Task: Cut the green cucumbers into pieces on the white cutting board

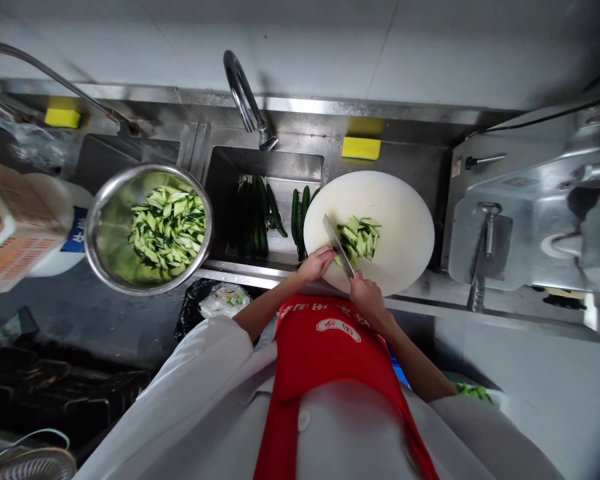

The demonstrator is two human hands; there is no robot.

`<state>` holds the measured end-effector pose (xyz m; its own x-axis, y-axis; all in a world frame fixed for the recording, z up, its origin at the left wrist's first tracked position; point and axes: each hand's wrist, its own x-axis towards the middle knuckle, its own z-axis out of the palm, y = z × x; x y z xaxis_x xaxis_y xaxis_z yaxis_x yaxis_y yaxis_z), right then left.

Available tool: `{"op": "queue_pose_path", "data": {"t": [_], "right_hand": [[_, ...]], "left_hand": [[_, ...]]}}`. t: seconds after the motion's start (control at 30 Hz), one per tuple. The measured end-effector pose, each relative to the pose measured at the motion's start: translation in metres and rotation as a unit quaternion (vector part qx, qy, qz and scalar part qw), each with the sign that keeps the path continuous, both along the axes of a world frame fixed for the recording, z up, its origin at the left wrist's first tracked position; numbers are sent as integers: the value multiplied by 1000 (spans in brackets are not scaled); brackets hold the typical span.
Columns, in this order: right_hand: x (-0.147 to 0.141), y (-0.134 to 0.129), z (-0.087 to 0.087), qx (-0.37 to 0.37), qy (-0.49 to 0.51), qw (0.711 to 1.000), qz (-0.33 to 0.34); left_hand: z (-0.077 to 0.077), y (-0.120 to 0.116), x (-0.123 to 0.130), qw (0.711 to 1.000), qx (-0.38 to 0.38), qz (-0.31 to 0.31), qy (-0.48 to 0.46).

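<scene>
A round white cutting board [400,233] lies over the right side of the sink. My right hand [367,297] is closed round the handle of a knife [336,241], whose blade points up and left across the board. Beside the blade, at the board's lower left edge, my left hand [317,263] has its fingers drawn together; what they hold is mostly hidden. Cut green cucumber pieces [363,238] are heaped just right of the blade. Whole cucumbers [256,217] lie in the sink, with a few more [299,220] close to the board.
A steel bowl [93,230] of cut cucumber stands left of the sink [287,167]. The faucet [243,90] arches behind. Yellow blocks [361,148] sit along the back ledge. An orange basket [23,220] is far left, a metal machine [545,193] at right, and a bagged bin [223,300] below.
</scene>
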<state>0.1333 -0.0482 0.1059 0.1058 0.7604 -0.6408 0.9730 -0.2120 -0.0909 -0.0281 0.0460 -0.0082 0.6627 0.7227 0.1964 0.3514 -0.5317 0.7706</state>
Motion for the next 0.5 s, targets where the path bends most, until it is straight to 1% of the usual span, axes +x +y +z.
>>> {"op": "queue_pose_path", "data": {"t": [0.13,0.23,0.37,0.5], "right_hand": [[-1,-2,5,14,-9,1000,8],[-4,-2,6,10,-13,1000,6],[-7,1,5,7,-13,1000,10],[-5,1,7,-6,-5,1000,-2]], "left_hand": [[-6,4,-6,999,4,-27,20],[-8,7,-7,998,2,-45,36],[-8,8,-8,997,6,-61,49],[-7,8,-8,996,9,-64,56]]}}
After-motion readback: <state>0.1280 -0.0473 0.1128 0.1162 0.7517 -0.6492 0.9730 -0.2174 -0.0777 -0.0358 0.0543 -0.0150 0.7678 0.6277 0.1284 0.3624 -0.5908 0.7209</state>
